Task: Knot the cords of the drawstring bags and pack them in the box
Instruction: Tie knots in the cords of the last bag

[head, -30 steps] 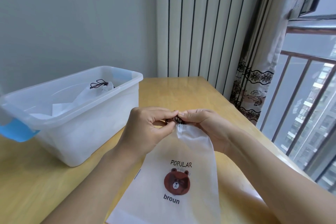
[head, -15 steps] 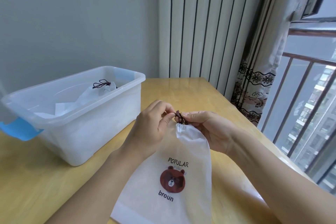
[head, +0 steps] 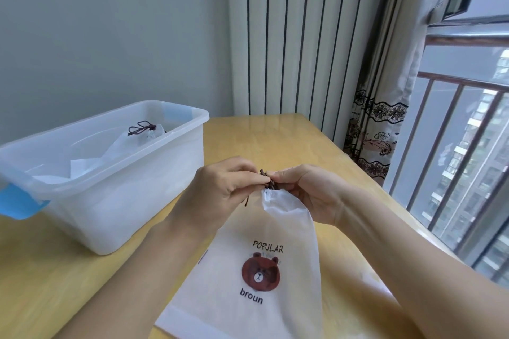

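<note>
A white drawstring bag [head: 264,264] with a brown bear print lies on the wooden table [head: 275,140], its neck gathered. My left hand [head: 220,190] and my right hand [head: 308,190] both pinch the dark brown cord [head: 268,183] at the bag's neck, fingertips meeting there. A short cord end hangs below my left fingers. To the left stands a clear plastic box [head: 115,201] with blue latches. Inside the box lies another white bag [head: 132,143] with its cord knotted.
The table's right edge runs along a window with a metal railing [head: 451,173]. A patterned curtain [head: 385,118] hangs at the far right corner. A striped wall panel [head: 289,36] stands behind the table.
Both hands have kept working the cord at the bag's neck, lifting it slightly off the table. The view has shifted a little; the box has not moved.
</note>
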{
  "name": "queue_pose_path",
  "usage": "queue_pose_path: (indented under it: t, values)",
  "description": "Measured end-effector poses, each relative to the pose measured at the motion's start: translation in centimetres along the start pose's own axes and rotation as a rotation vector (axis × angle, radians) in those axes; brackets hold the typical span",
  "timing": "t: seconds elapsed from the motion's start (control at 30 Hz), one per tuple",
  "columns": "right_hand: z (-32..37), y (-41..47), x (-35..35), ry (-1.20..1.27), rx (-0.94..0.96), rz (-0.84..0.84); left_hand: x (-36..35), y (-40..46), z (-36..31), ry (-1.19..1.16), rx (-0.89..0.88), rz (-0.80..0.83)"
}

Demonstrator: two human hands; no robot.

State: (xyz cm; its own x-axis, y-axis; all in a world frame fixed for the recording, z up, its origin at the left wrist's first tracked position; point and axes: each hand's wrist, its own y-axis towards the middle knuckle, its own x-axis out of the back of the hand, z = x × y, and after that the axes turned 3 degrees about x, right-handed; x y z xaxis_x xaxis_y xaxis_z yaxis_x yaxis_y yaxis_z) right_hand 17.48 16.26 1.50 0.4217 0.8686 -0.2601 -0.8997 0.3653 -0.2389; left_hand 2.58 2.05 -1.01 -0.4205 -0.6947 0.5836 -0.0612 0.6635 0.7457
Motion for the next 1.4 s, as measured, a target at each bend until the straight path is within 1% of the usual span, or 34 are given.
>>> queue_pose_path:
  t: [0.2, 0.3, 0.4, 0.47, 0.5, 0.57, 0.7, 0.77, 0.83, 0.9, 0.97, 1.03, 1.07, 1.13, 1.17, 1.2, 1.23, 1.27, 1.33, 1.37, 1.4]
  values:
    - [-0.6, 0.6, 0.1, -0.087, 0.011, 0.008, -0.2, 0.0, -0.7, 0.052, 0.158, 0.086]
    - [-0.9, 0.9, 0.2, -0.087, 0.013, -0.017, -0.2, 0.0, -0.9, 0.096, 0.185, 0.143]
    - [-1.1, 1.2, 0.5, -0.094, 0.012, -0.006, -0.3, 0.0, -0.7, 0.192, 0.202, 0.197]
    - [-0.9, 1.0, 0.6, -0.091, 0.016, 0.002, -0.7, 0.0, -0.8, 0.229, 0.241, 0.208]
    - [-0.7, 1.0, 0.6, -0.089, 0.020, -0.008, -0.9, -0.1, -0.9, 0.210, 0.276, 0.191]
    - [-0.4, 0.9, 0.8, -0.091, 0.053, -0.038, -1.1, -0.3, -1.0, 0.066, 0.415, 0.112]
    - [0.2, 0.8, 1.6, -0.138, 0.077, -0.058, -1.5, -0.8, 0.2, -0.380, 0.824, -0.043]
    - [0.4, 1.0, 2.1, -0.130, 0.093, -0.065, -1.8, -0.6, 0.2, -0.618, 0.950, -0.139]
    - [0.7, 0.9, 2.5, -0.175, 0.110, -0.082, -2.1, -0.1, -0.4, -0.811, 1.036, -0.228]
    - [0.8, 0.7, 2.9, -0.221, 0.137, -0.116, -2.4, 0.2, -1.0, -0.909, 1.089, -0.286]
    - [1.0, 0.6, 2.9, -0.294, 0.172, -0.175, -2.6, 0.4, -1.2, -0.926, 1.103, -0.310]
    - [1.0, 0.4, 2.8, -0.412, 0.208, -0.190, -2.7, 0.5, -1.5, -0.920, 1.106, -0.309]
    - [0.8, 0.3, 2.5, -0.505, 0.217, -0.177, -2.7, 0.4, -1.5, -0.925, 1.108, -0.303]
    - [0.1, 0.2, 1.6, -0.776, 0.253, -0.149, -2.5, 0.2, -1.7, -0.964, 1.119, -0.261]
    - [-0.4, 0.3, 1.1, -0.894, 0.299, -0.155, -2.4, 0.2, -2.0, -1.005, 1.118, -0.233]
    - [-0.6, 0.5, 0.7, -0.971, 0.362, -0.184, -2.2, 0.3, -2.3, -1.053, 1.108, -0.215]
    - [-0.5, 0.5, 0.5, -0.987, 0.426, -0.227, -1.9, 0.5, -2.6, -1.090, 1.087, -0.214]
    - [-0.1, 0.1, 0.2, -0.918, 0.465, -0.260, -1.5, 0.9, -3.1, -1.097, 1.055, -0.231]
    - [1.1, -0.7, 0.1, -0.544, 0.511, -0.239, -0.4, 1.8, -4.0, -1.011, 0.950, -0.285]
    - [2.0, -1.1, 0.1, -0.331, 0.513, -0.201, 0.5, 2.4, -4.5, -0.895, 0.881, -0.286]
    - [2.9, -1.8, -0.2, -0.156, 0.517, -0.158, 1.6, 3.0, -5.2, -0.735, 0.807, -0.244]
